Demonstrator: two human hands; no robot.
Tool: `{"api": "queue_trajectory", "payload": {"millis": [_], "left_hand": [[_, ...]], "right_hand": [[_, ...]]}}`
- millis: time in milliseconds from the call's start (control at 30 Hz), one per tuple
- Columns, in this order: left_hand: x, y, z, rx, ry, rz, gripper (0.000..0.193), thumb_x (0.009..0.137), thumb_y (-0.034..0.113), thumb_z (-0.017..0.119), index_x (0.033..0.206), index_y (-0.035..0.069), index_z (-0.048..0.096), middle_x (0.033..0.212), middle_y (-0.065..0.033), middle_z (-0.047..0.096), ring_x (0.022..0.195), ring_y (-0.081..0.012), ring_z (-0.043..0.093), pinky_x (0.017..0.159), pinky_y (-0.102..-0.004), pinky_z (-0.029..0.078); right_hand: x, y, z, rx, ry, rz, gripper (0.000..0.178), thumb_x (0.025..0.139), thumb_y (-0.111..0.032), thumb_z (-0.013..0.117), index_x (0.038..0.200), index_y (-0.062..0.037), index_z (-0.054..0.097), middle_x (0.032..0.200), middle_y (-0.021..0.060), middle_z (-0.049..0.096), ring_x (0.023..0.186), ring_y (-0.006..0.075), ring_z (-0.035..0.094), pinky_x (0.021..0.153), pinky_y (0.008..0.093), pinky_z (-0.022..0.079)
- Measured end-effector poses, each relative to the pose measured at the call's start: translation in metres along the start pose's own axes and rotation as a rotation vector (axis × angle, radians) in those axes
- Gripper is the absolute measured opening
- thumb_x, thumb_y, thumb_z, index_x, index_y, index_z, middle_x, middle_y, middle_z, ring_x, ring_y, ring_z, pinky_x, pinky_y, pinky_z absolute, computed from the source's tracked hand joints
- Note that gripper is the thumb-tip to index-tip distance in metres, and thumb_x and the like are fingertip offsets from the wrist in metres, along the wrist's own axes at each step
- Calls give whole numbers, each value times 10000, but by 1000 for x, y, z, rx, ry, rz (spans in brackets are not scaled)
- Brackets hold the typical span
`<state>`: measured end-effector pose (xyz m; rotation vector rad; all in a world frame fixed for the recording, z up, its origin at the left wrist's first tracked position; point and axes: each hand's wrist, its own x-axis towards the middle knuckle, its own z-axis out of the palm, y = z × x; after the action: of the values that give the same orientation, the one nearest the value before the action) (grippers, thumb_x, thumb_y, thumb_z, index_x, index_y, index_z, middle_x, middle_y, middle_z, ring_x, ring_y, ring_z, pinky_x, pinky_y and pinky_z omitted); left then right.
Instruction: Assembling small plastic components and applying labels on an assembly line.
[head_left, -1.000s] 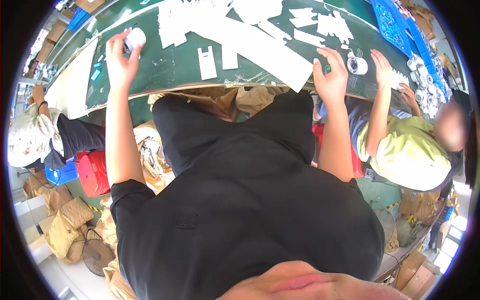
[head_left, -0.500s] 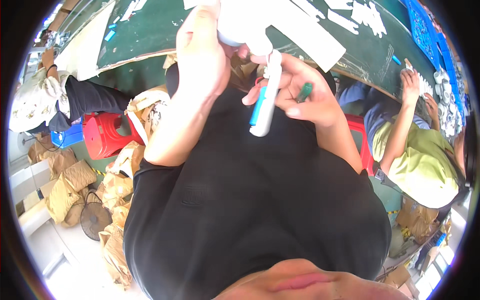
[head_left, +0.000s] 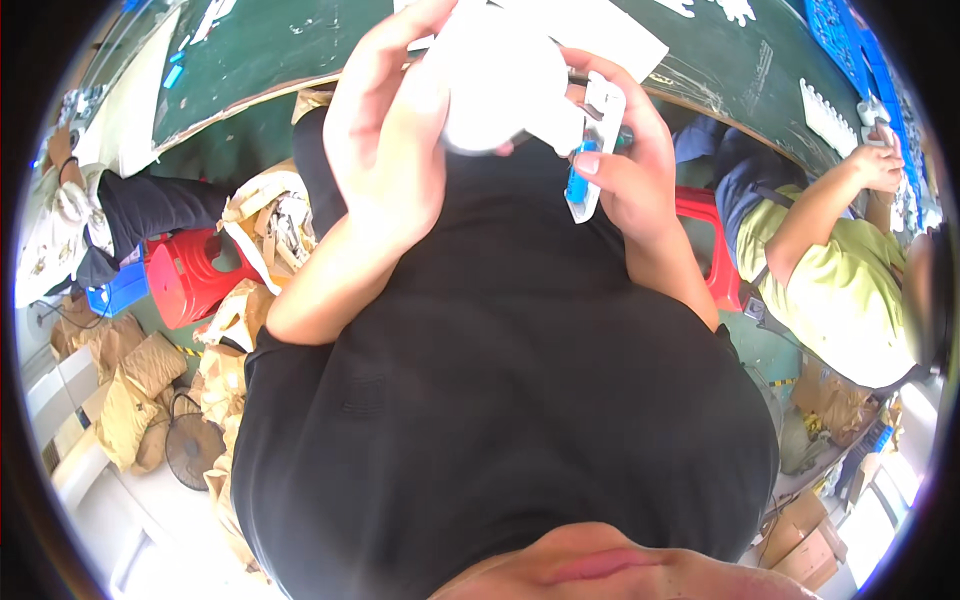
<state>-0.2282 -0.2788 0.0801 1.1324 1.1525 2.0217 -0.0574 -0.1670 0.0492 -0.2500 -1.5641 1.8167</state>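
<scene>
Up in front of my chest, my left hand [head_left: 390,130] grips a white round plastic housing [head_left: 505,85] with a short neck, its outline washed out by glare. My right hand [head_left: 640,150] is closed on a long white plastic handle shell [head_left: 606,105] beside the end of that neck. A blue cylindrical cell [head_left: 580,172] lies inside the shell, and my thumb presses near its upper end. Behind the shell, a small dark green piece [head_left: 625,138] shows between my right fingers; most of it is hidden.
The green worktable [head_left: 270,50] spans the far side, with a white sheet [head_left: 630,40] and white plastic parts [head_left: 828,118] on it. A co-worker in yellow-green [head_left: 835,290] sits at right; another person sits at left. Red stools [head_left: 195,280] and paper-wrapped bundles [head_left: 130,390] stand nearby.
The round housing has come lower and nearer my chest. My right hand has moved right and up and turned the shell, its thumb now by the blue cell. The green piece is more hidden.
</scene>
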Motion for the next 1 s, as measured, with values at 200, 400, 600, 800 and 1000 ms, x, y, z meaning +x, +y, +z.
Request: {"api": "queue_trajectory", "payload": {"millis": [200,400,600,800,1000], "left_hand": [[-34,4,-21,-342,-386,-265,948,866,477,720,1516,-78,311,1455,-225,436,1272,-317,558,1053,-450,483],[-64,-2,-1,-462,-502,-336,775,785,19,798,1441,-41,389,1351,-162,498,1225,-257,574,1042,-389,474],[-47,-9,-14,-395,-591,-170,626,762,-5,828,1311,-54,530,1282,-182,538,1180,-243,587,997,-358,488],[-43,-11,-30,-308,-533,-192,487,828,2,780,1260,-62,564,1261,-192,562,1165,-232,590,985,-353,492],[-45,-9,-37,-326,-473,-293,429,884,44,747,1256,-48,554,1259,-159,575,1137,-214,599,985,-351,491]], "right_hand": [[-5,-12,-8,-176,-152,-208,698,765,-73,647,1439,66,531,1030,92,639,903,105,578,758,250,452],[-7,-12,1,-13,-194,-115,663,753,-25,661,1408,57,599,952,70,673,763,93,592,646,223,468],[-2,-18,-3,266,-363,25,782,780,-124,718,1454,177,459,928,115,667,868,139,582,687,252,448],[4,-4,1,375,-345,146,852,775,-178,671,1490,190,391,985,140,647,873,185,623,760,268,508],[5,-2,10,349,-286,216,853,748,-173,663,1476,194,411,998,147,646,890,199,651,765,272,532]]}}
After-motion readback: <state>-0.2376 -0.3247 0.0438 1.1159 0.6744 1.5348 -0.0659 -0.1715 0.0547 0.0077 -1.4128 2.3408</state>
